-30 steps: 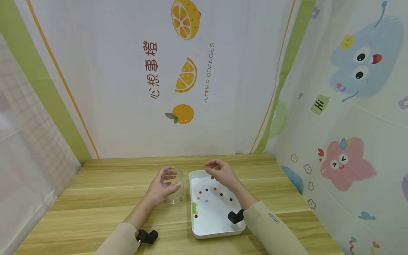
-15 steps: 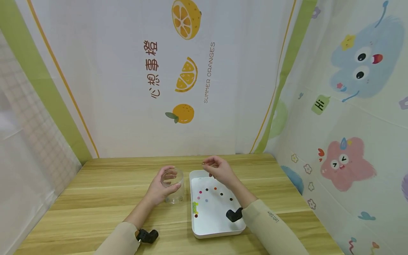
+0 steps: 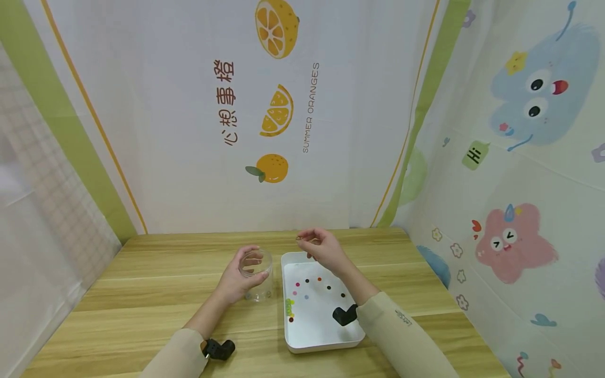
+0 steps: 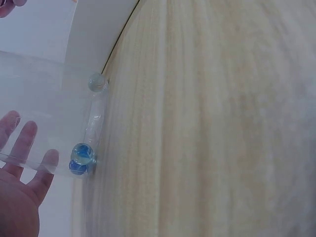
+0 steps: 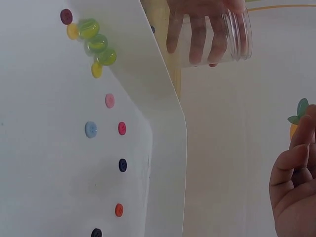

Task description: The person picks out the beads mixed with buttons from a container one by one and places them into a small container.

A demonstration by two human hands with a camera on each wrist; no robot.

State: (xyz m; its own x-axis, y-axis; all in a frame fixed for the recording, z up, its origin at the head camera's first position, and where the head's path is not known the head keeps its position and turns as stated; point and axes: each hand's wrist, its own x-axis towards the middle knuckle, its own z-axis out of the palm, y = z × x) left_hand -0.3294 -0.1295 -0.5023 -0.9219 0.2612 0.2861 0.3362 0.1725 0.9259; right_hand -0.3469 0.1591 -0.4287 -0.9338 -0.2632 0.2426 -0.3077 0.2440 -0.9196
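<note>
My left hand (image 3: 231, 283) grips a clear plastic jar (image 3: 259, 292), its fingers and thumb round the wall near the open top. Blue-streaked glass marbles (image 4: 83, 153) and a pale greenish one (image 4: 97, 82) lie at the jar's bottom. Over the far end of a white tray (image 3: 321, 333), my right hand (image 3: 328, 252) is raised, thumb and fingertips pinching a tiny brownish thing (image 3: 298, 238), too small to tell its kind. On the tray are several buttons (image 5: 91, 129) and yellow-green marbles (image 5: 97, 43) along its left wall.
The tray stands on a wooden table (image 3: 156, 294), just right of the jar. A printed white curtain (image 3: 179, 173) hangs behind the table's far edge, and another patterned one (image 3: 520, 173) hangs at the right. Each wrist carries a small black camera (image 3: 219, 350).
My right hand has moved slightly up and to the left, still pinching the tiny thing. The left hand and jar keep their place.
</note>
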